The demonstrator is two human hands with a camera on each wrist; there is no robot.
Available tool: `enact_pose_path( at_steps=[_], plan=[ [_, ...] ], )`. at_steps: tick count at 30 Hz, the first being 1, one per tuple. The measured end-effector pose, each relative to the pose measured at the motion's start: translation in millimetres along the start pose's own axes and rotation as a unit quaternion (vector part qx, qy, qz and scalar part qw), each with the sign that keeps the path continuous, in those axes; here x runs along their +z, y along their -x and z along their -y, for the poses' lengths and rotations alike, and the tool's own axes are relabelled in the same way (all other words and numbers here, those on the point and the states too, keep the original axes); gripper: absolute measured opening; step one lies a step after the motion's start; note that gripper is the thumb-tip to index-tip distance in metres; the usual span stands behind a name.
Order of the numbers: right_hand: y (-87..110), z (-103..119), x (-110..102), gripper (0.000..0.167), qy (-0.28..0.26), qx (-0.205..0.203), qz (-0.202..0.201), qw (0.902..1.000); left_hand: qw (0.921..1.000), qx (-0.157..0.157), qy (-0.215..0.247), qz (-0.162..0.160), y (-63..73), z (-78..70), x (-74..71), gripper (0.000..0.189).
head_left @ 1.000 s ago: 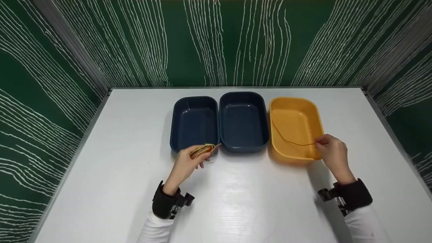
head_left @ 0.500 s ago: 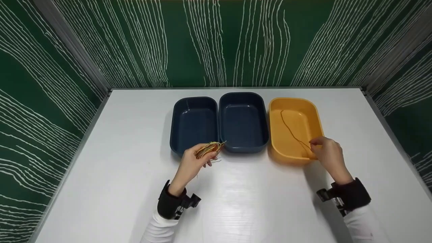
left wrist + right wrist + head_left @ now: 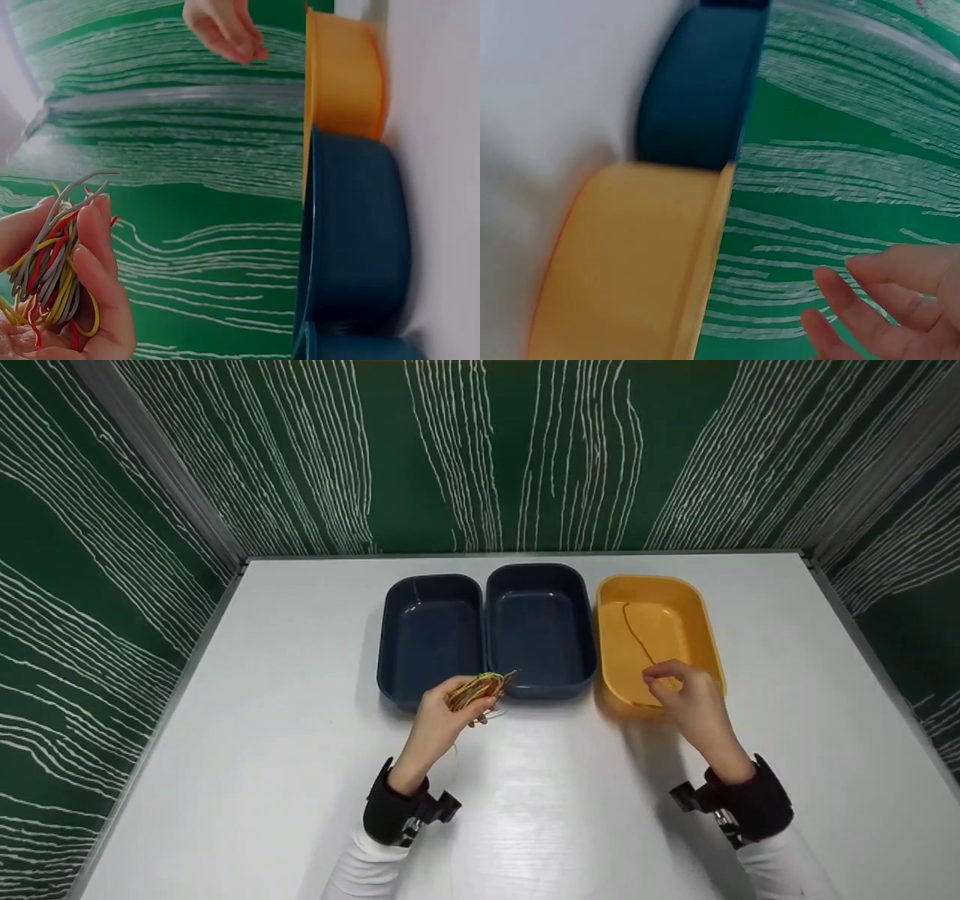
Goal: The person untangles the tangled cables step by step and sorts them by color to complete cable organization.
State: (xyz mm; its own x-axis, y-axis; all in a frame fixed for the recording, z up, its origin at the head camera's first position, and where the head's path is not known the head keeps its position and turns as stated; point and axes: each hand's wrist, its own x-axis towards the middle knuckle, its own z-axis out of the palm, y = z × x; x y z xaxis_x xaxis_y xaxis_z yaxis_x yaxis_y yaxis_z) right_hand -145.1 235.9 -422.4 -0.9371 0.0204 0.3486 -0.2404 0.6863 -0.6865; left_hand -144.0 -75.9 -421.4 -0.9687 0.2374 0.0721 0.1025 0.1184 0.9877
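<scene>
White table [image 3: 540,810]: left hand [image 3: 441,720] grips wires [image 3: 54,274]; right hand [image 3: 694,701] loosely spread above yellow bin [image 3: 630,262].

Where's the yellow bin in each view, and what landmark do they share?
Head: yellow bin, right of center.
Left wrist: yellow bin, upper right.
Right wrist: yellow bin, lower left, cut off by the bottom edge.
Shared landmark: the dark blue bin nearest it, in all three views.

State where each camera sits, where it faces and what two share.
Head: on the head, facing forward and down at the yellow bin and blue bins; both arms show.
Left wrist: on that wrist, facing the strand bundle in the left fingers; right fingers show.
Right wrist: on that wrist, facing the right fingers.
Both wrist views share the yellow bin and right fingers.
</scene>
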Motion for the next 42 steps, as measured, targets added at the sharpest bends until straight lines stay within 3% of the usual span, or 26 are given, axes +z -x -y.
enact_pose_path(
  at_steps=[4, 6, 9, 13, 16, 25, 30, 42],
  plan=[
    [0.6, 15.5, 13.7, 0.008, -0.072, 0.001, 0.006, 0.9974, 0.9996, 0.0, 0.028, 0.003, -0.1, -2.7, 5.5, 0.035],
    [2.2, 26.7, 19.3, 0.009, -0.12, 0.006, 0.016, 0.9926, 0.9993, -0.005, 0.036, 0.004, 2.1, -11.6, 8.1, 0.034],
    [5.5, 38.2, 29.7, 0.012, -0.217, 0.045, 0.05, 0.9739, 0.9992, -0.011, 0.039, 0.001, 4.7, -23.9, 12.0, 0.032],
    [11.0, 48.1, 44.3, 0.023, -0.304, 0.125, 0.109, 0.9379, 0.9991, -0.001, 0.042, -0.001, 6.5, -31.2, 16.7, 0.031],
    [13.1, 54.7, 54.9, 0.027, -0.32, 0.155, 0.136, 0.9248, 0.9988, 0.005, 0.048, -0.001, 6.4, -31.6, 19.6, 0.031],
    [15.9, 60.9, 78.2, 0.03, -0.329, 0.176, 0.173, 0.9113, 0.999, 0.011, 0.043, -0.006, 6.7, -33.6, 26.4, 0.032],
    [18.1, 61.2, 83.8, 0.034, -0.364, 0.185, 0.192, 0.8925, 0.9989, 0.017, 0.041, -0.011, 5.2, -32.9, 28.8, 0.031],
    [18.4, 63.3, 92.3, 0.02, -0.399, 0.207, 0.188, 0.873, 0.9993, 0.021, 0.028, -0.014, 3.3, -27.8, 30.1, 0.031]
  ],
)
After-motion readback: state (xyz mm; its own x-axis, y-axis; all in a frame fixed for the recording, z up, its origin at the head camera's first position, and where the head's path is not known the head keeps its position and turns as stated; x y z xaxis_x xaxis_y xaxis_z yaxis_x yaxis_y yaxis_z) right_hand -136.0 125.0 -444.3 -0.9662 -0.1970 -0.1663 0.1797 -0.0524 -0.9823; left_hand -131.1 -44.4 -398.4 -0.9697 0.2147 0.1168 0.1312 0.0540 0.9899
